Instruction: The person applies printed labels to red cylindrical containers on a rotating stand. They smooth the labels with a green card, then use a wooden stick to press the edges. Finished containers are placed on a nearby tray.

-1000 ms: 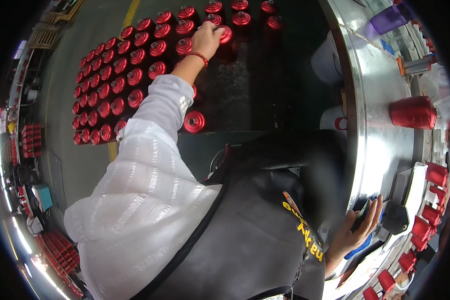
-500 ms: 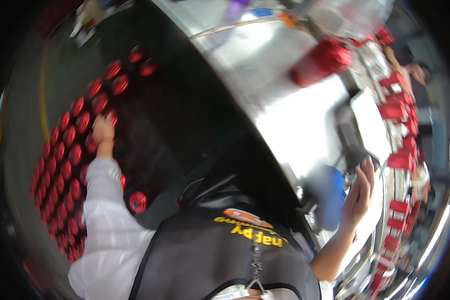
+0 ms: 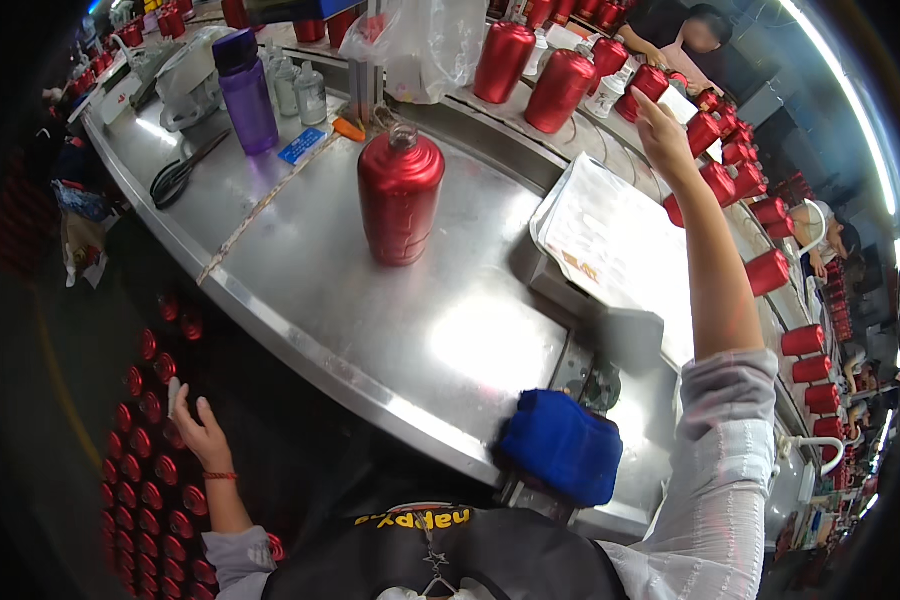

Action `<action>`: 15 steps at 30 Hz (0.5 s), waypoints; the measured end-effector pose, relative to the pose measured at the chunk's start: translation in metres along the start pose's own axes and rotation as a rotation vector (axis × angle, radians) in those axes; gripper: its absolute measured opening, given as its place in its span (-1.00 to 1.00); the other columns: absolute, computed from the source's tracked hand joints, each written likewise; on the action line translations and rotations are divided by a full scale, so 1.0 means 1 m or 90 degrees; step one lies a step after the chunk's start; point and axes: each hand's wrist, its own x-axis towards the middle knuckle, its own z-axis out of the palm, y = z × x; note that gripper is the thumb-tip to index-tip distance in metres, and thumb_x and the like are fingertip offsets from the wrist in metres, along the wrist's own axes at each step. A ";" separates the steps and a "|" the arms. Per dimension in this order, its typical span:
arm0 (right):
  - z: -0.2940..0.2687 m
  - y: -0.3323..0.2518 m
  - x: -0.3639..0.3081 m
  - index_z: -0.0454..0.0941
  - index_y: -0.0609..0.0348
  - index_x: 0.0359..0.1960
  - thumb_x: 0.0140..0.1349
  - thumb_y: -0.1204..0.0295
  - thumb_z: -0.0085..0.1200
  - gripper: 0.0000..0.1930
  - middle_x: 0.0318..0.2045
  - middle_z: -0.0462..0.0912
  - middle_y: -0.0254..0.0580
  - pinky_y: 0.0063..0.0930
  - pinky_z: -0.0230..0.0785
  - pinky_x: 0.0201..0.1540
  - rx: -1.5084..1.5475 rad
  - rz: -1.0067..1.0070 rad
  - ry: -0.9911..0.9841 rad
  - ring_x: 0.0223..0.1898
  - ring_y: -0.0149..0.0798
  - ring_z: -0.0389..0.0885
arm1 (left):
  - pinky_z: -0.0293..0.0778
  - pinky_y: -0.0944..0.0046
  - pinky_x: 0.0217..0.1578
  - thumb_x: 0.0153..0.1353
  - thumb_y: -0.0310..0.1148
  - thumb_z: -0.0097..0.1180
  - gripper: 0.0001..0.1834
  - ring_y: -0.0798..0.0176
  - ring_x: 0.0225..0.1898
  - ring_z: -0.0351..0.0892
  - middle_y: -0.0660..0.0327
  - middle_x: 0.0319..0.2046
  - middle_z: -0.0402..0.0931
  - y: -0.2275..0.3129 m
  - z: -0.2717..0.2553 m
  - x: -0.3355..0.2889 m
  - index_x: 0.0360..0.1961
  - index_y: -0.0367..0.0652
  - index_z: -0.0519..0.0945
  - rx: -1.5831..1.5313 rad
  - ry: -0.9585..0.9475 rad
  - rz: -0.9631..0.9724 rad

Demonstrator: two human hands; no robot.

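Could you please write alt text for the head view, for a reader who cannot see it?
A person's right hand reaches for red bottles lining a conveyor, while the left hand hangs over floor bottles. A red bottle stands on the steel table.

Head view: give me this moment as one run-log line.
left hand: low over red bottles on floor | right hand: raised toward red bottles on line | red bottle: upright on steel table

On the table (image 3: pixel 370 310) a bottle (image 3: pixel 400 197) stands left of a tray (image 3: pixel 610 240), a cloth (image 3: pixel 560 445) nearer, scissors (image 3: pixel 178 172) seemingly far left.
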 end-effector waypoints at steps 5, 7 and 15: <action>0.059 0.034 0.088 0.45 0.00 0.30 0.35 0.37 0.01 -0.53 -0.11 0.57 0.18 0.01 0.45 0.03 -0.110 -0.016 0.036 -0.04 0.23 0.58 | 0.33 -0.05 0.26 0.37 -0.48 0.01 -0.69 -0.21 0.23 0.46 -0.19 0.22 0.46 0.144 0.000 0.022 0.09 -0.37 0.50 -0.102 -0.090 0.178; 0.061 0.050 0.097 0.50 0.05 0.19 0.34 0.33 0.04 -0.61 -0.14 0.58 0.17 0.04 0.45 0.01 -0.108 -0.041 0.069 -0.05 0.25 0.58 | 0.32 -0.09 0.27 0.37 -0.47 0.00 -0.72 -0.25 0.22 0.46 -0.25 0.21 0.45 0.146 0.006 0.020 0.05 -0.36 0.50 -0.131 -0.123 0.189; 0.023 0.121 0.003 0.49 0.25 -0.33 0.33 0.41 0.14 -0.84 -0.34 0.52 -0.04 -0.22 0.42 -0.17 -0.014 0.025 0.159 -0.28 -0.01 0.55 | 0.45 -0.13 0.23 0.23 -0.51 0.17 -0.72 0.01 -0.11 0.64 -0.01 -0.15 0.62 0.246 0.029 0.073 -0.02 -0.28 0.61 -0.400 -0.107 0.351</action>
